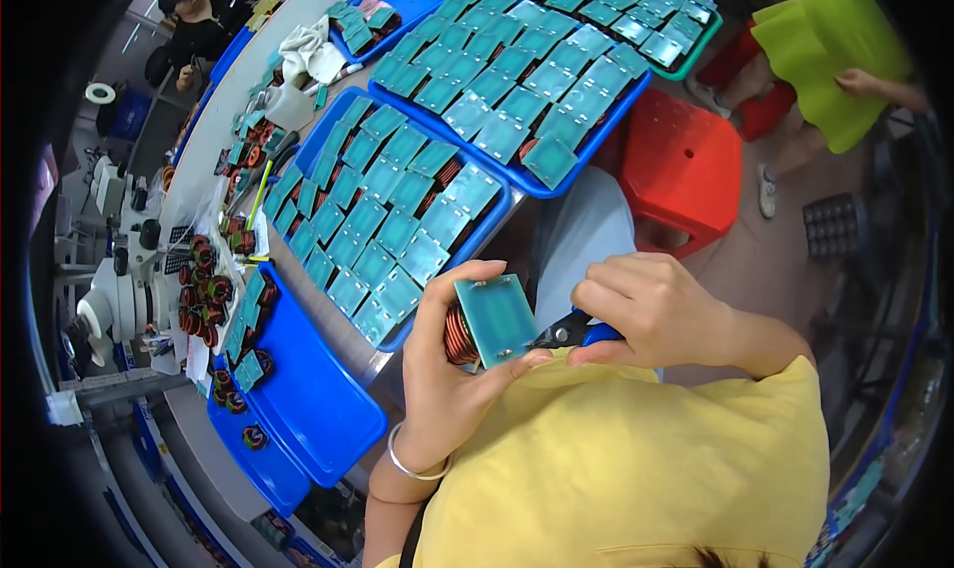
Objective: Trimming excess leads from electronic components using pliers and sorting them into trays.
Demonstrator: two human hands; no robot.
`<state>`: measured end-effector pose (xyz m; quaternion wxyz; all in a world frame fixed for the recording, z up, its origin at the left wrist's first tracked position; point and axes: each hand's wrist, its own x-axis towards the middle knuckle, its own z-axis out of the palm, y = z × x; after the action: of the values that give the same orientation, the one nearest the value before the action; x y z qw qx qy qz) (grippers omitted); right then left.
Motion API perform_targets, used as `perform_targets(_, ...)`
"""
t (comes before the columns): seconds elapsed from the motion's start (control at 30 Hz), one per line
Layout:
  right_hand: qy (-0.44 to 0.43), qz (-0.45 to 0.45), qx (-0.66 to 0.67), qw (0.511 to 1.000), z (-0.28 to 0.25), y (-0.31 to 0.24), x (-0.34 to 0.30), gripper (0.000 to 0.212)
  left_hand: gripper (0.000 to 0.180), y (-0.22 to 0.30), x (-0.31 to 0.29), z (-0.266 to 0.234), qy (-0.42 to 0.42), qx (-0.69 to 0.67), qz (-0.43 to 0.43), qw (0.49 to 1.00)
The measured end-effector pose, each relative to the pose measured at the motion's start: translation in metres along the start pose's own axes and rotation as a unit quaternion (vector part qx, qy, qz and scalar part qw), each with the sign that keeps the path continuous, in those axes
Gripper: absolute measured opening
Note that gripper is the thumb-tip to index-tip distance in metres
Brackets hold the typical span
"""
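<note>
In my left hand (444,374) I hold a copper-wound coil with a square green board (497,320) on it, the board facing up and my fingers round its edges. My right hand (651,310) is closed round the blue handles of small cutting pliers (568,329). The dark jaws reach the board's lower right corner, beside a small metal pin; I cannot tell whether they are closed on it. A silver bangle circles my left wrist.
Blue trays (397,341) packed with similar green-topped coils cover the table. A blue tray (313,389) at left holds few parts; loose coils (204,290) lie beside it. A red stool (686,161) stands right. Two people (199,31), (840,61) are nearby.
</note>
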<state>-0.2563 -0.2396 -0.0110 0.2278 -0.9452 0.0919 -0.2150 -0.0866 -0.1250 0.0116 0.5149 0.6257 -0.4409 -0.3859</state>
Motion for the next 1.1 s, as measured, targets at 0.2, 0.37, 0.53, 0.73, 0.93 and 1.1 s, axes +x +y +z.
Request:
perform_targets(0.2, 0.041, 0.005, 0.067, 0.997, -0.009, -0.001, 0.0, 0.045, 0.067, -0.005, 0.001, 0.006, -0.053, -0.024, 0.065, 0.996)
perform_targets(0.37, 0.023, 0.01, 0.056, 0.998, -0.015, -0.005, 0.0, 0.046, 0.069, -0.003, -0.002, 0.006, -0.05, -0.014, 0.068, 0.996)
perform_targets(0.53, 0.014, 0.006, 0.052, 0.999, -0.016, -0.007, 0.002, 0.046, 0.069, -0.002, -0.001, 0.006, -0.042, -0.006, 0.078, 0.996)
perform_targets(0.73, 0.008, -0.009, 0.029, 1.0, -0.019, -0.007, 0.007, 0.046, 0.068, -0.002, 0.001, 0.004, -0.051, 0.018, 0.103, 0.993)
perform_targets(0.93, 0.01, -0.002, 0.022, 1.0, -0.013, -0.006, 0.006, 0.046, 0.063, 0.001, 0.003, 0.005, -0.037, 0.073, 0.105, 0.991)
perform_targets(1.1, 0.005, 0.006, 0.025, 1.0, -0.006, -0.003, 0.001, 0.046, 0.062, -0.001, 0.001, 0.005, -0.031, 0.1, 0.076, 0.992)
